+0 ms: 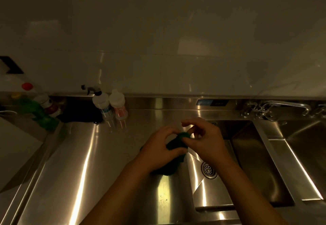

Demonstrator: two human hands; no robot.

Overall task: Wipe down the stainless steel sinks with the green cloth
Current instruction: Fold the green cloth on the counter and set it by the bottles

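Observation:
A dark green cloth [174, 144] is bunched between both hands above the steel counter, at the left edge of the near sink. My left hand [158, 149] grips the cloth from the left, fingers curled round it. My right hand [202, 142] pinches its top end with thumb and fingers. The lower part of the cloth hangs under my left wrist. The near sink basin [255, 163] has a round drain [209, 170] on its floor. A second basin [307, 145] lies to the right.
A steel drainboard [88, 163] stretches to the left. Two clear bottles [111, 106], one with a spray head, stand at the back wall. A green bottle [35, 111] and a red-capped bottle are far left. A tap [275, 109] stands behind the sinks.

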